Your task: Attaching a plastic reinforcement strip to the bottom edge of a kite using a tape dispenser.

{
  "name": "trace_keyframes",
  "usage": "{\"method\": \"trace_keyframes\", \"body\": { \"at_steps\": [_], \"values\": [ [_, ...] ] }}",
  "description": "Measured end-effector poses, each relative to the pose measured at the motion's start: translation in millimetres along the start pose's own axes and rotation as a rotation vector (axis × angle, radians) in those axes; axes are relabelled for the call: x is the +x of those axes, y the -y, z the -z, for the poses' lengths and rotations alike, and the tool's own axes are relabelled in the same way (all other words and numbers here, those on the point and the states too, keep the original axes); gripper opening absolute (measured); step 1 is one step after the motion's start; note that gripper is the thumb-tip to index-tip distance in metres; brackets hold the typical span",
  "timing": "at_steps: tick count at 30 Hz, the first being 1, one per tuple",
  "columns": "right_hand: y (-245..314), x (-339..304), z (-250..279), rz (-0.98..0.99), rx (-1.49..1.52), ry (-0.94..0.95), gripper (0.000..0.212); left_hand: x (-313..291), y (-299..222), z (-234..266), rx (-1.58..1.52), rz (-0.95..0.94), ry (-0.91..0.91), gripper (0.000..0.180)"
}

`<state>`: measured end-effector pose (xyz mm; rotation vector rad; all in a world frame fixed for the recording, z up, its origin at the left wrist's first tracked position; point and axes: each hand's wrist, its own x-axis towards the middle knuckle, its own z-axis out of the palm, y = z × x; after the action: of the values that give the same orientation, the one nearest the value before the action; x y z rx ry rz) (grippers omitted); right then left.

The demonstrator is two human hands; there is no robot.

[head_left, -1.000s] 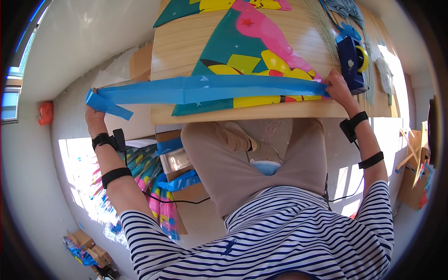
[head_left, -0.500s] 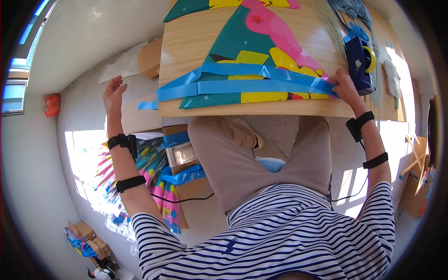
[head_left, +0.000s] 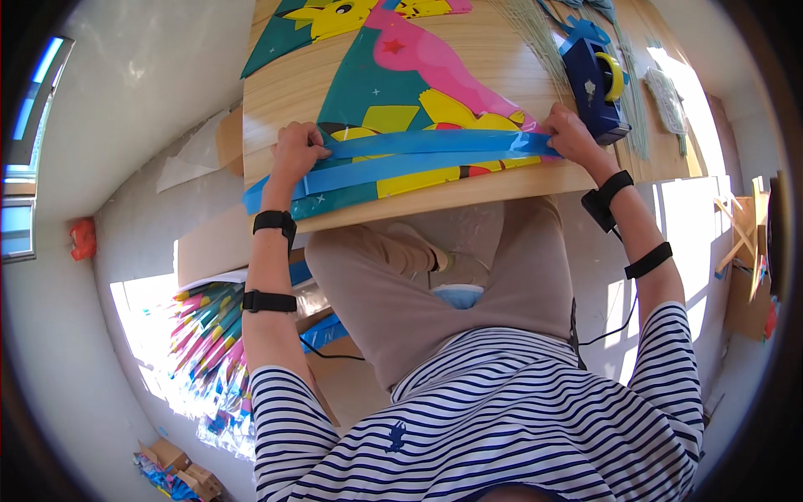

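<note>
In the head view, the left hand [head_left: 299, 152] at ten o'clock and right hand [head_left: 571, 135] at two pinch the blue ribbon [head_left: 435, 144], fingers nearly closed. It spans the printed sheet [head_left: 389, 94] (doubled, seemingly), apparently laid out but unfastened.

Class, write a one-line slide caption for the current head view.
Left hand and right hand at a blue strip across a patterned sheet on a wooden table.

Upper centre: strip [head_left: 401, 144] was bright blue; printed sheet [head_left: 355, 79] was teal, pink and yellow, with a red star [head_left: 391, 47].
Upper right: tape dispenser [head_left: 594, 107] was navy, its roll [head_left: 618, 77] yellow. Lower centre: shirt [head_left: 493, 402] was white with navy stripes.
</note>
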<state>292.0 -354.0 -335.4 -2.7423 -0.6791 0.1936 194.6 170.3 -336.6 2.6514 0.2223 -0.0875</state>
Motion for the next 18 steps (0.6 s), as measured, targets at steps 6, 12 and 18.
{"method": "trace_keyframes", "body": {
  "at_steps": [6,12,18],
  "values": [
    [-11,-2,-1,0.014,0.056,0.006,0.010,-8,-8,51,-0.420,-0.030,0.198,0.017],
    [-8,1,2,0.037,0.062,0.023,0.013,-36,2,73,-0.565,0.136,0.376,0.014],
    [-10,4,2,0.014,0.073,0.044,0.018,-54,19,41,-0.398,0.152,0.278,0.014]
  ]
}}
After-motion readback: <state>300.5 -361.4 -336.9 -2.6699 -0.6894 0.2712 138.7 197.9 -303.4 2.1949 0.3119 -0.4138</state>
